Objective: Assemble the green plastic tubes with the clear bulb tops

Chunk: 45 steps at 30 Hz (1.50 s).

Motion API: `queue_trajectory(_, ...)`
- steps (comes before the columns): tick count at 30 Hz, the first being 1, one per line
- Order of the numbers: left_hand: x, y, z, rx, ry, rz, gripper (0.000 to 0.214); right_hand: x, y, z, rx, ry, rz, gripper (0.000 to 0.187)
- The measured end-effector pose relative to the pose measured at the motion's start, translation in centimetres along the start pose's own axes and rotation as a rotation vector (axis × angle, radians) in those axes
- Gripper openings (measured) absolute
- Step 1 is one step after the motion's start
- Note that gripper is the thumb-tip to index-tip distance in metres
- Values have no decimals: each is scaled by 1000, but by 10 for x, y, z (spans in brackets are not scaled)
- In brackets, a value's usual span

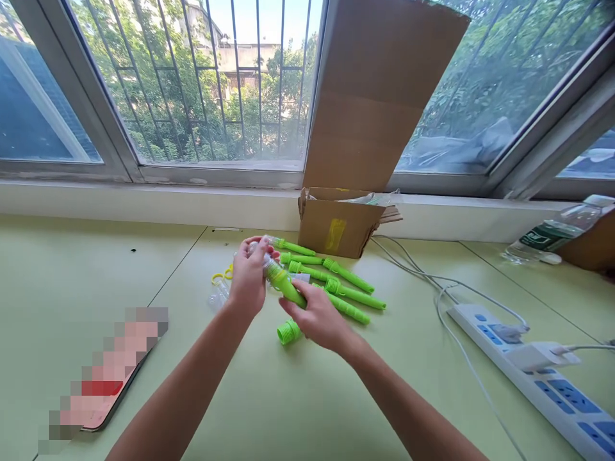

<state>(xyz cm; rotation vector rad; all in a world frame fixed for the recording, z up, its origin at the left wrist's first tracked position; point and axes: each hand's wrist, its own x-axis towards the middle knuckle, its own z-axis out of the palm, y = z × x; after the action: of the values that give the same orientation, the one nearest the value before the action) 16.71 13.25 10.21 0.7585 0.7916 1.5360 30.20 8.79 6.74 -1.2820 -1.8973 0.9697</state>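
Observation:
Between my hands is a light green plastic tube with a clear plastic top (286,284), tilted with its clear end up and to the left. My left hand (250,275) is closed round the clear part. Lower down, my right hand (319,314) grips the green handle. Several similar green tubes with threaded collars (355,291) lie just behind and to the right of my hands. A short green threaded piece (288,332) rests on the table below my grip. Left of my left wrist are clear plastic pieces (218,294) and yellow rings (218,278), partly hidden.
A cardboard box (339,227) stands at the back against the sill. To the right lie a white power strip (533,378) with plugs and loose cables (446,333), and a plastic bottle (548,237). A blurred pink phone-like object (110,378) lies on the left of the table.

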Motion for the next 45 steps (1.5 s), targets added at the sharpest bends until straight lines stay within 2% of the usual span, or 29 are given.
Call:
queue_trajectory(2, -9, -6, 8, 52, 147, -20, 34, 1, 6, 12, -400, 249, -17, 5)
queue_trajectory(3, -13, -8, 11, 67, 149, -23, 34, 2, 8, 17, -504, 295, 8, 5)
queue_trajectory(5, -19, -11, 17, 84, 109, 12, 34, 3, 12, 22, -531, 318, 29, 4)
queue_trajectory(7, -20, -10, 18, 77, 44, 57, 34, 2, 11, 23, -358, 258, -9, 13)
queue_trajectory(9, -18, -4, 14, 50, -75, 37, 33, 0, 6, 20, -53, 98, -8, 27)
queue_trajectory(10, -16, -1, 11, 28, -162, -4, 33, -2, 3, 18, 122, -22, 44, 33)
queue_trajectory(13, -13, 9, 2, -55, -435, -131, 32, -6, -4, 9, 573, -531, 297, 42)
queue_trajectory(15, -12, 12, 0, -86, -507, -158, 33, -6, -4, 7, 699, -686, 351, 46)
queue_trajectory(16, -12, 11, 0, -82, -495, -155, 33, -5, -3, 7, 702, -683, 343, 45)
queue_trajectory(17, -12, 9, 2, -63, -448, -142, 33, -4, -1, 8, 663, -625, 318, 43)
queue_trajectory(19, -12, 3, 6, -4, -254, -88, 34, 1, 6, 15, 460, -384, 227, 34)
queue_trajectory(21, -13, -4, 11, 42, -12, -25, 37, 6, 13, 22, 87, 8, 90, 23)
queue_trajectory(22, -14, -7, 13, 47, 69, -7, 38, 7, 16, 26, -88, 185, 48, 16)
queue_trajectory(23, -15, -9, 15, 40, 112, 7, 38, 8, 18, 29, -216, 294, 39, 13)
queue_trajectory(25, -16, -9, 15, 9, 69, 24, 38, 7, 20, 32, -307, 356, 7, 12)
queue_trajectory(27, -16, -4, 12, -21, -79, 21, 40, 4, 17, 33, -200, 283, -39, 19)
queue_trajectory(29, -14, 3, 5, -55, -266, -37, 42, 0, 9, 30, 20, 133, -36, 29)
queue_trajectory(31, -11, 9, -4, -118, -453, -135, 40, -5, 1, 25, 285, -126, 88, 32)
queue_trajectory(33, -8, 13, -11, -189, -600, -203, 39, -9, -6, 20, 482, -444, 230, 32)
queue_trajectory(35, -6, 14, -14, -234, -685, -230, 41, -10, -10, 19, 552, -573, 300, 33)
queue_trajectory(36, -6, 14, -14, -238, -690, -238, 43, -10, -11, 20, 524, -544, 302, 32)
queue_trajectory(37, -6, 13, -11, -227, -657, -240, 44, -8, -10, 22, 455, -455, 284, 30)
queue_trajectory(38, -6, 11, -8, -202, -581, -226, 43, -6, -9, 24, 341, -308, 250, 27)
queue_trajectory(39, -7, 9, -4, -165, -467, -202, 41, -3, -6, 27, 217, -136, 200, 25)
queue_trajectory(41, -11, 2, 6, -73, -156, -92, 34, 2, 2, 31, -109, 221, 83, 23)
queue_trajectory(42, -14, 0, 11, -38, -22, -43, 33, 4, 6, 33, -242, 333, 56, 21)
queue_trajectory(43, -18, -2, 14, -16, 67, -9, 32, 5, 10, 34, -316, 382, 19, 19)
queue_trajectory(45, -24, -2, 20, 34, 90, 33, 32, 6, 15, 36, -335, 410, -40, 20)
